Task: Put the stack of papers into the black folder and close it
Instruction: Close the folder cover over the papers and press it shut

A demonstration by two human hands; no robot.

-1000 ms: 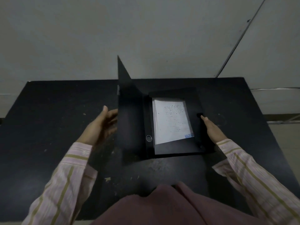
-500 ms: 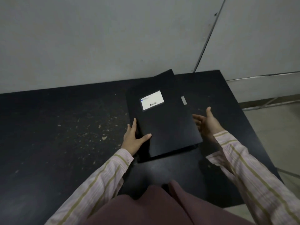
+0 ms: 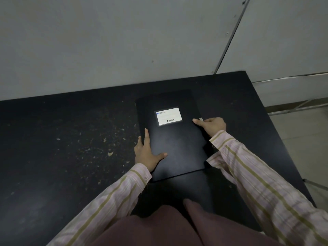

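- Since half a second ago, the right hand has been brought in from beside the black folder onto its right edge, and the cover, which was standing upright a second ago, is seen shut flat.
- From the head view, the black folder is found lying closed on the table, right of centre and tilted slightly; no papers can be seen, so what is inside cannot be told.
- A white label with small print is carried on the far half of the cover.
- The left hand is laid flat on the near left edge of the folder, fingers stretched out and thumb spread across the cover; nothing is gripped.
- The right hand is set against the right edge, forefinger pressed on the cover beside a small grey tab, the other fingers curled loosely at the edge.
- The table is black and marked with pale specks and scraps on its left part.
- A grey wall is seen behind the table, and a pale floor at the far right.
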